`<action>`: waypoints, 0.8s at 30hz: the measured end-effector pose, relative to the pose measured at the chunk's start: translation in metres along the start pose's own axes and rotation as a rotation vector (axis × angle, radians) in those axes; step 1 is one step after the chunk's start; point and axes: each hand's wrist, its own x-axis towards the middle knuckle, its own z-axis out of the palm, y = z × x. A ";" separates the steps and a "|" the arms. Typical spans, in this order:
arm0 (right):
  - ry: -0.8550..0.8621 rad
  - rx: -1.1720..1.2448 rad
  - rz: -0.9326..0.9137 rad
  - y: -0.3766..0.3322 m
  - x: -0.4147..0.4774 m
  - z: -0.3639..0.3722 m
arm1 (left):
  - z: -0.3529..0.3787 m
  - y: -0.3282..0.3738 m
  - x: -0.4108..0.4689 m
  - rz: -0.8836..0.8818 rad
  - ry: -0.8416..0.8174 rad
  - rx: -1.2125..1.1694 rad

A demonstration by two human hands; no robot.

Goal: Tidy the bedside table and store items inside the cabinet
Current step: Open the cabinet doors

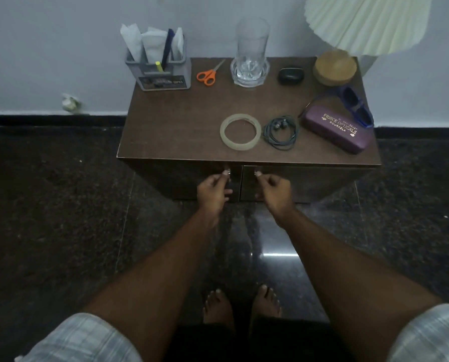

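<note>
A dark brown bedside cabinet [166,121] stands against the wall with both doors closed. My left hand [214,189] grips the handle of the left door [179,178]. My right hand [273,190] grips the handle of the right door [309,181]. On top lie a tape roll [240,132], coiled earphones [280,132], a purple glasses case [334,129], blue sunglasses [355,105], a black earbud case [290,75], orange scissors [208,74] and a glass [250,52] on a coaster.
A grey organiser [160,71] with pens and papers stands at the back left. A lamp with a wooden base [334,67] and pleated shade [369,22] occupies the back right. Crumpled paper [70,102] lies on the dark floor by the wall. My bare feet are below.
</note>
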 end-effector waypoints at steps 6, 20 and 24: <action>0.028 -0.156 -0.056 0.005 0.002 -0.002 | 0.008 -0.015 -0.013 0.066 0.048 -0.065; -0.130 -0.280 0.248 0.008 -0.109 -0.047 | -0.065 -0.038 -0.102 -0.065 -0.059 0.307; -0.040 -0.395 0.196 0.010 -0.117 -0.049 | -0.075 -0.042 -0.105 -0.028 0.011 0.334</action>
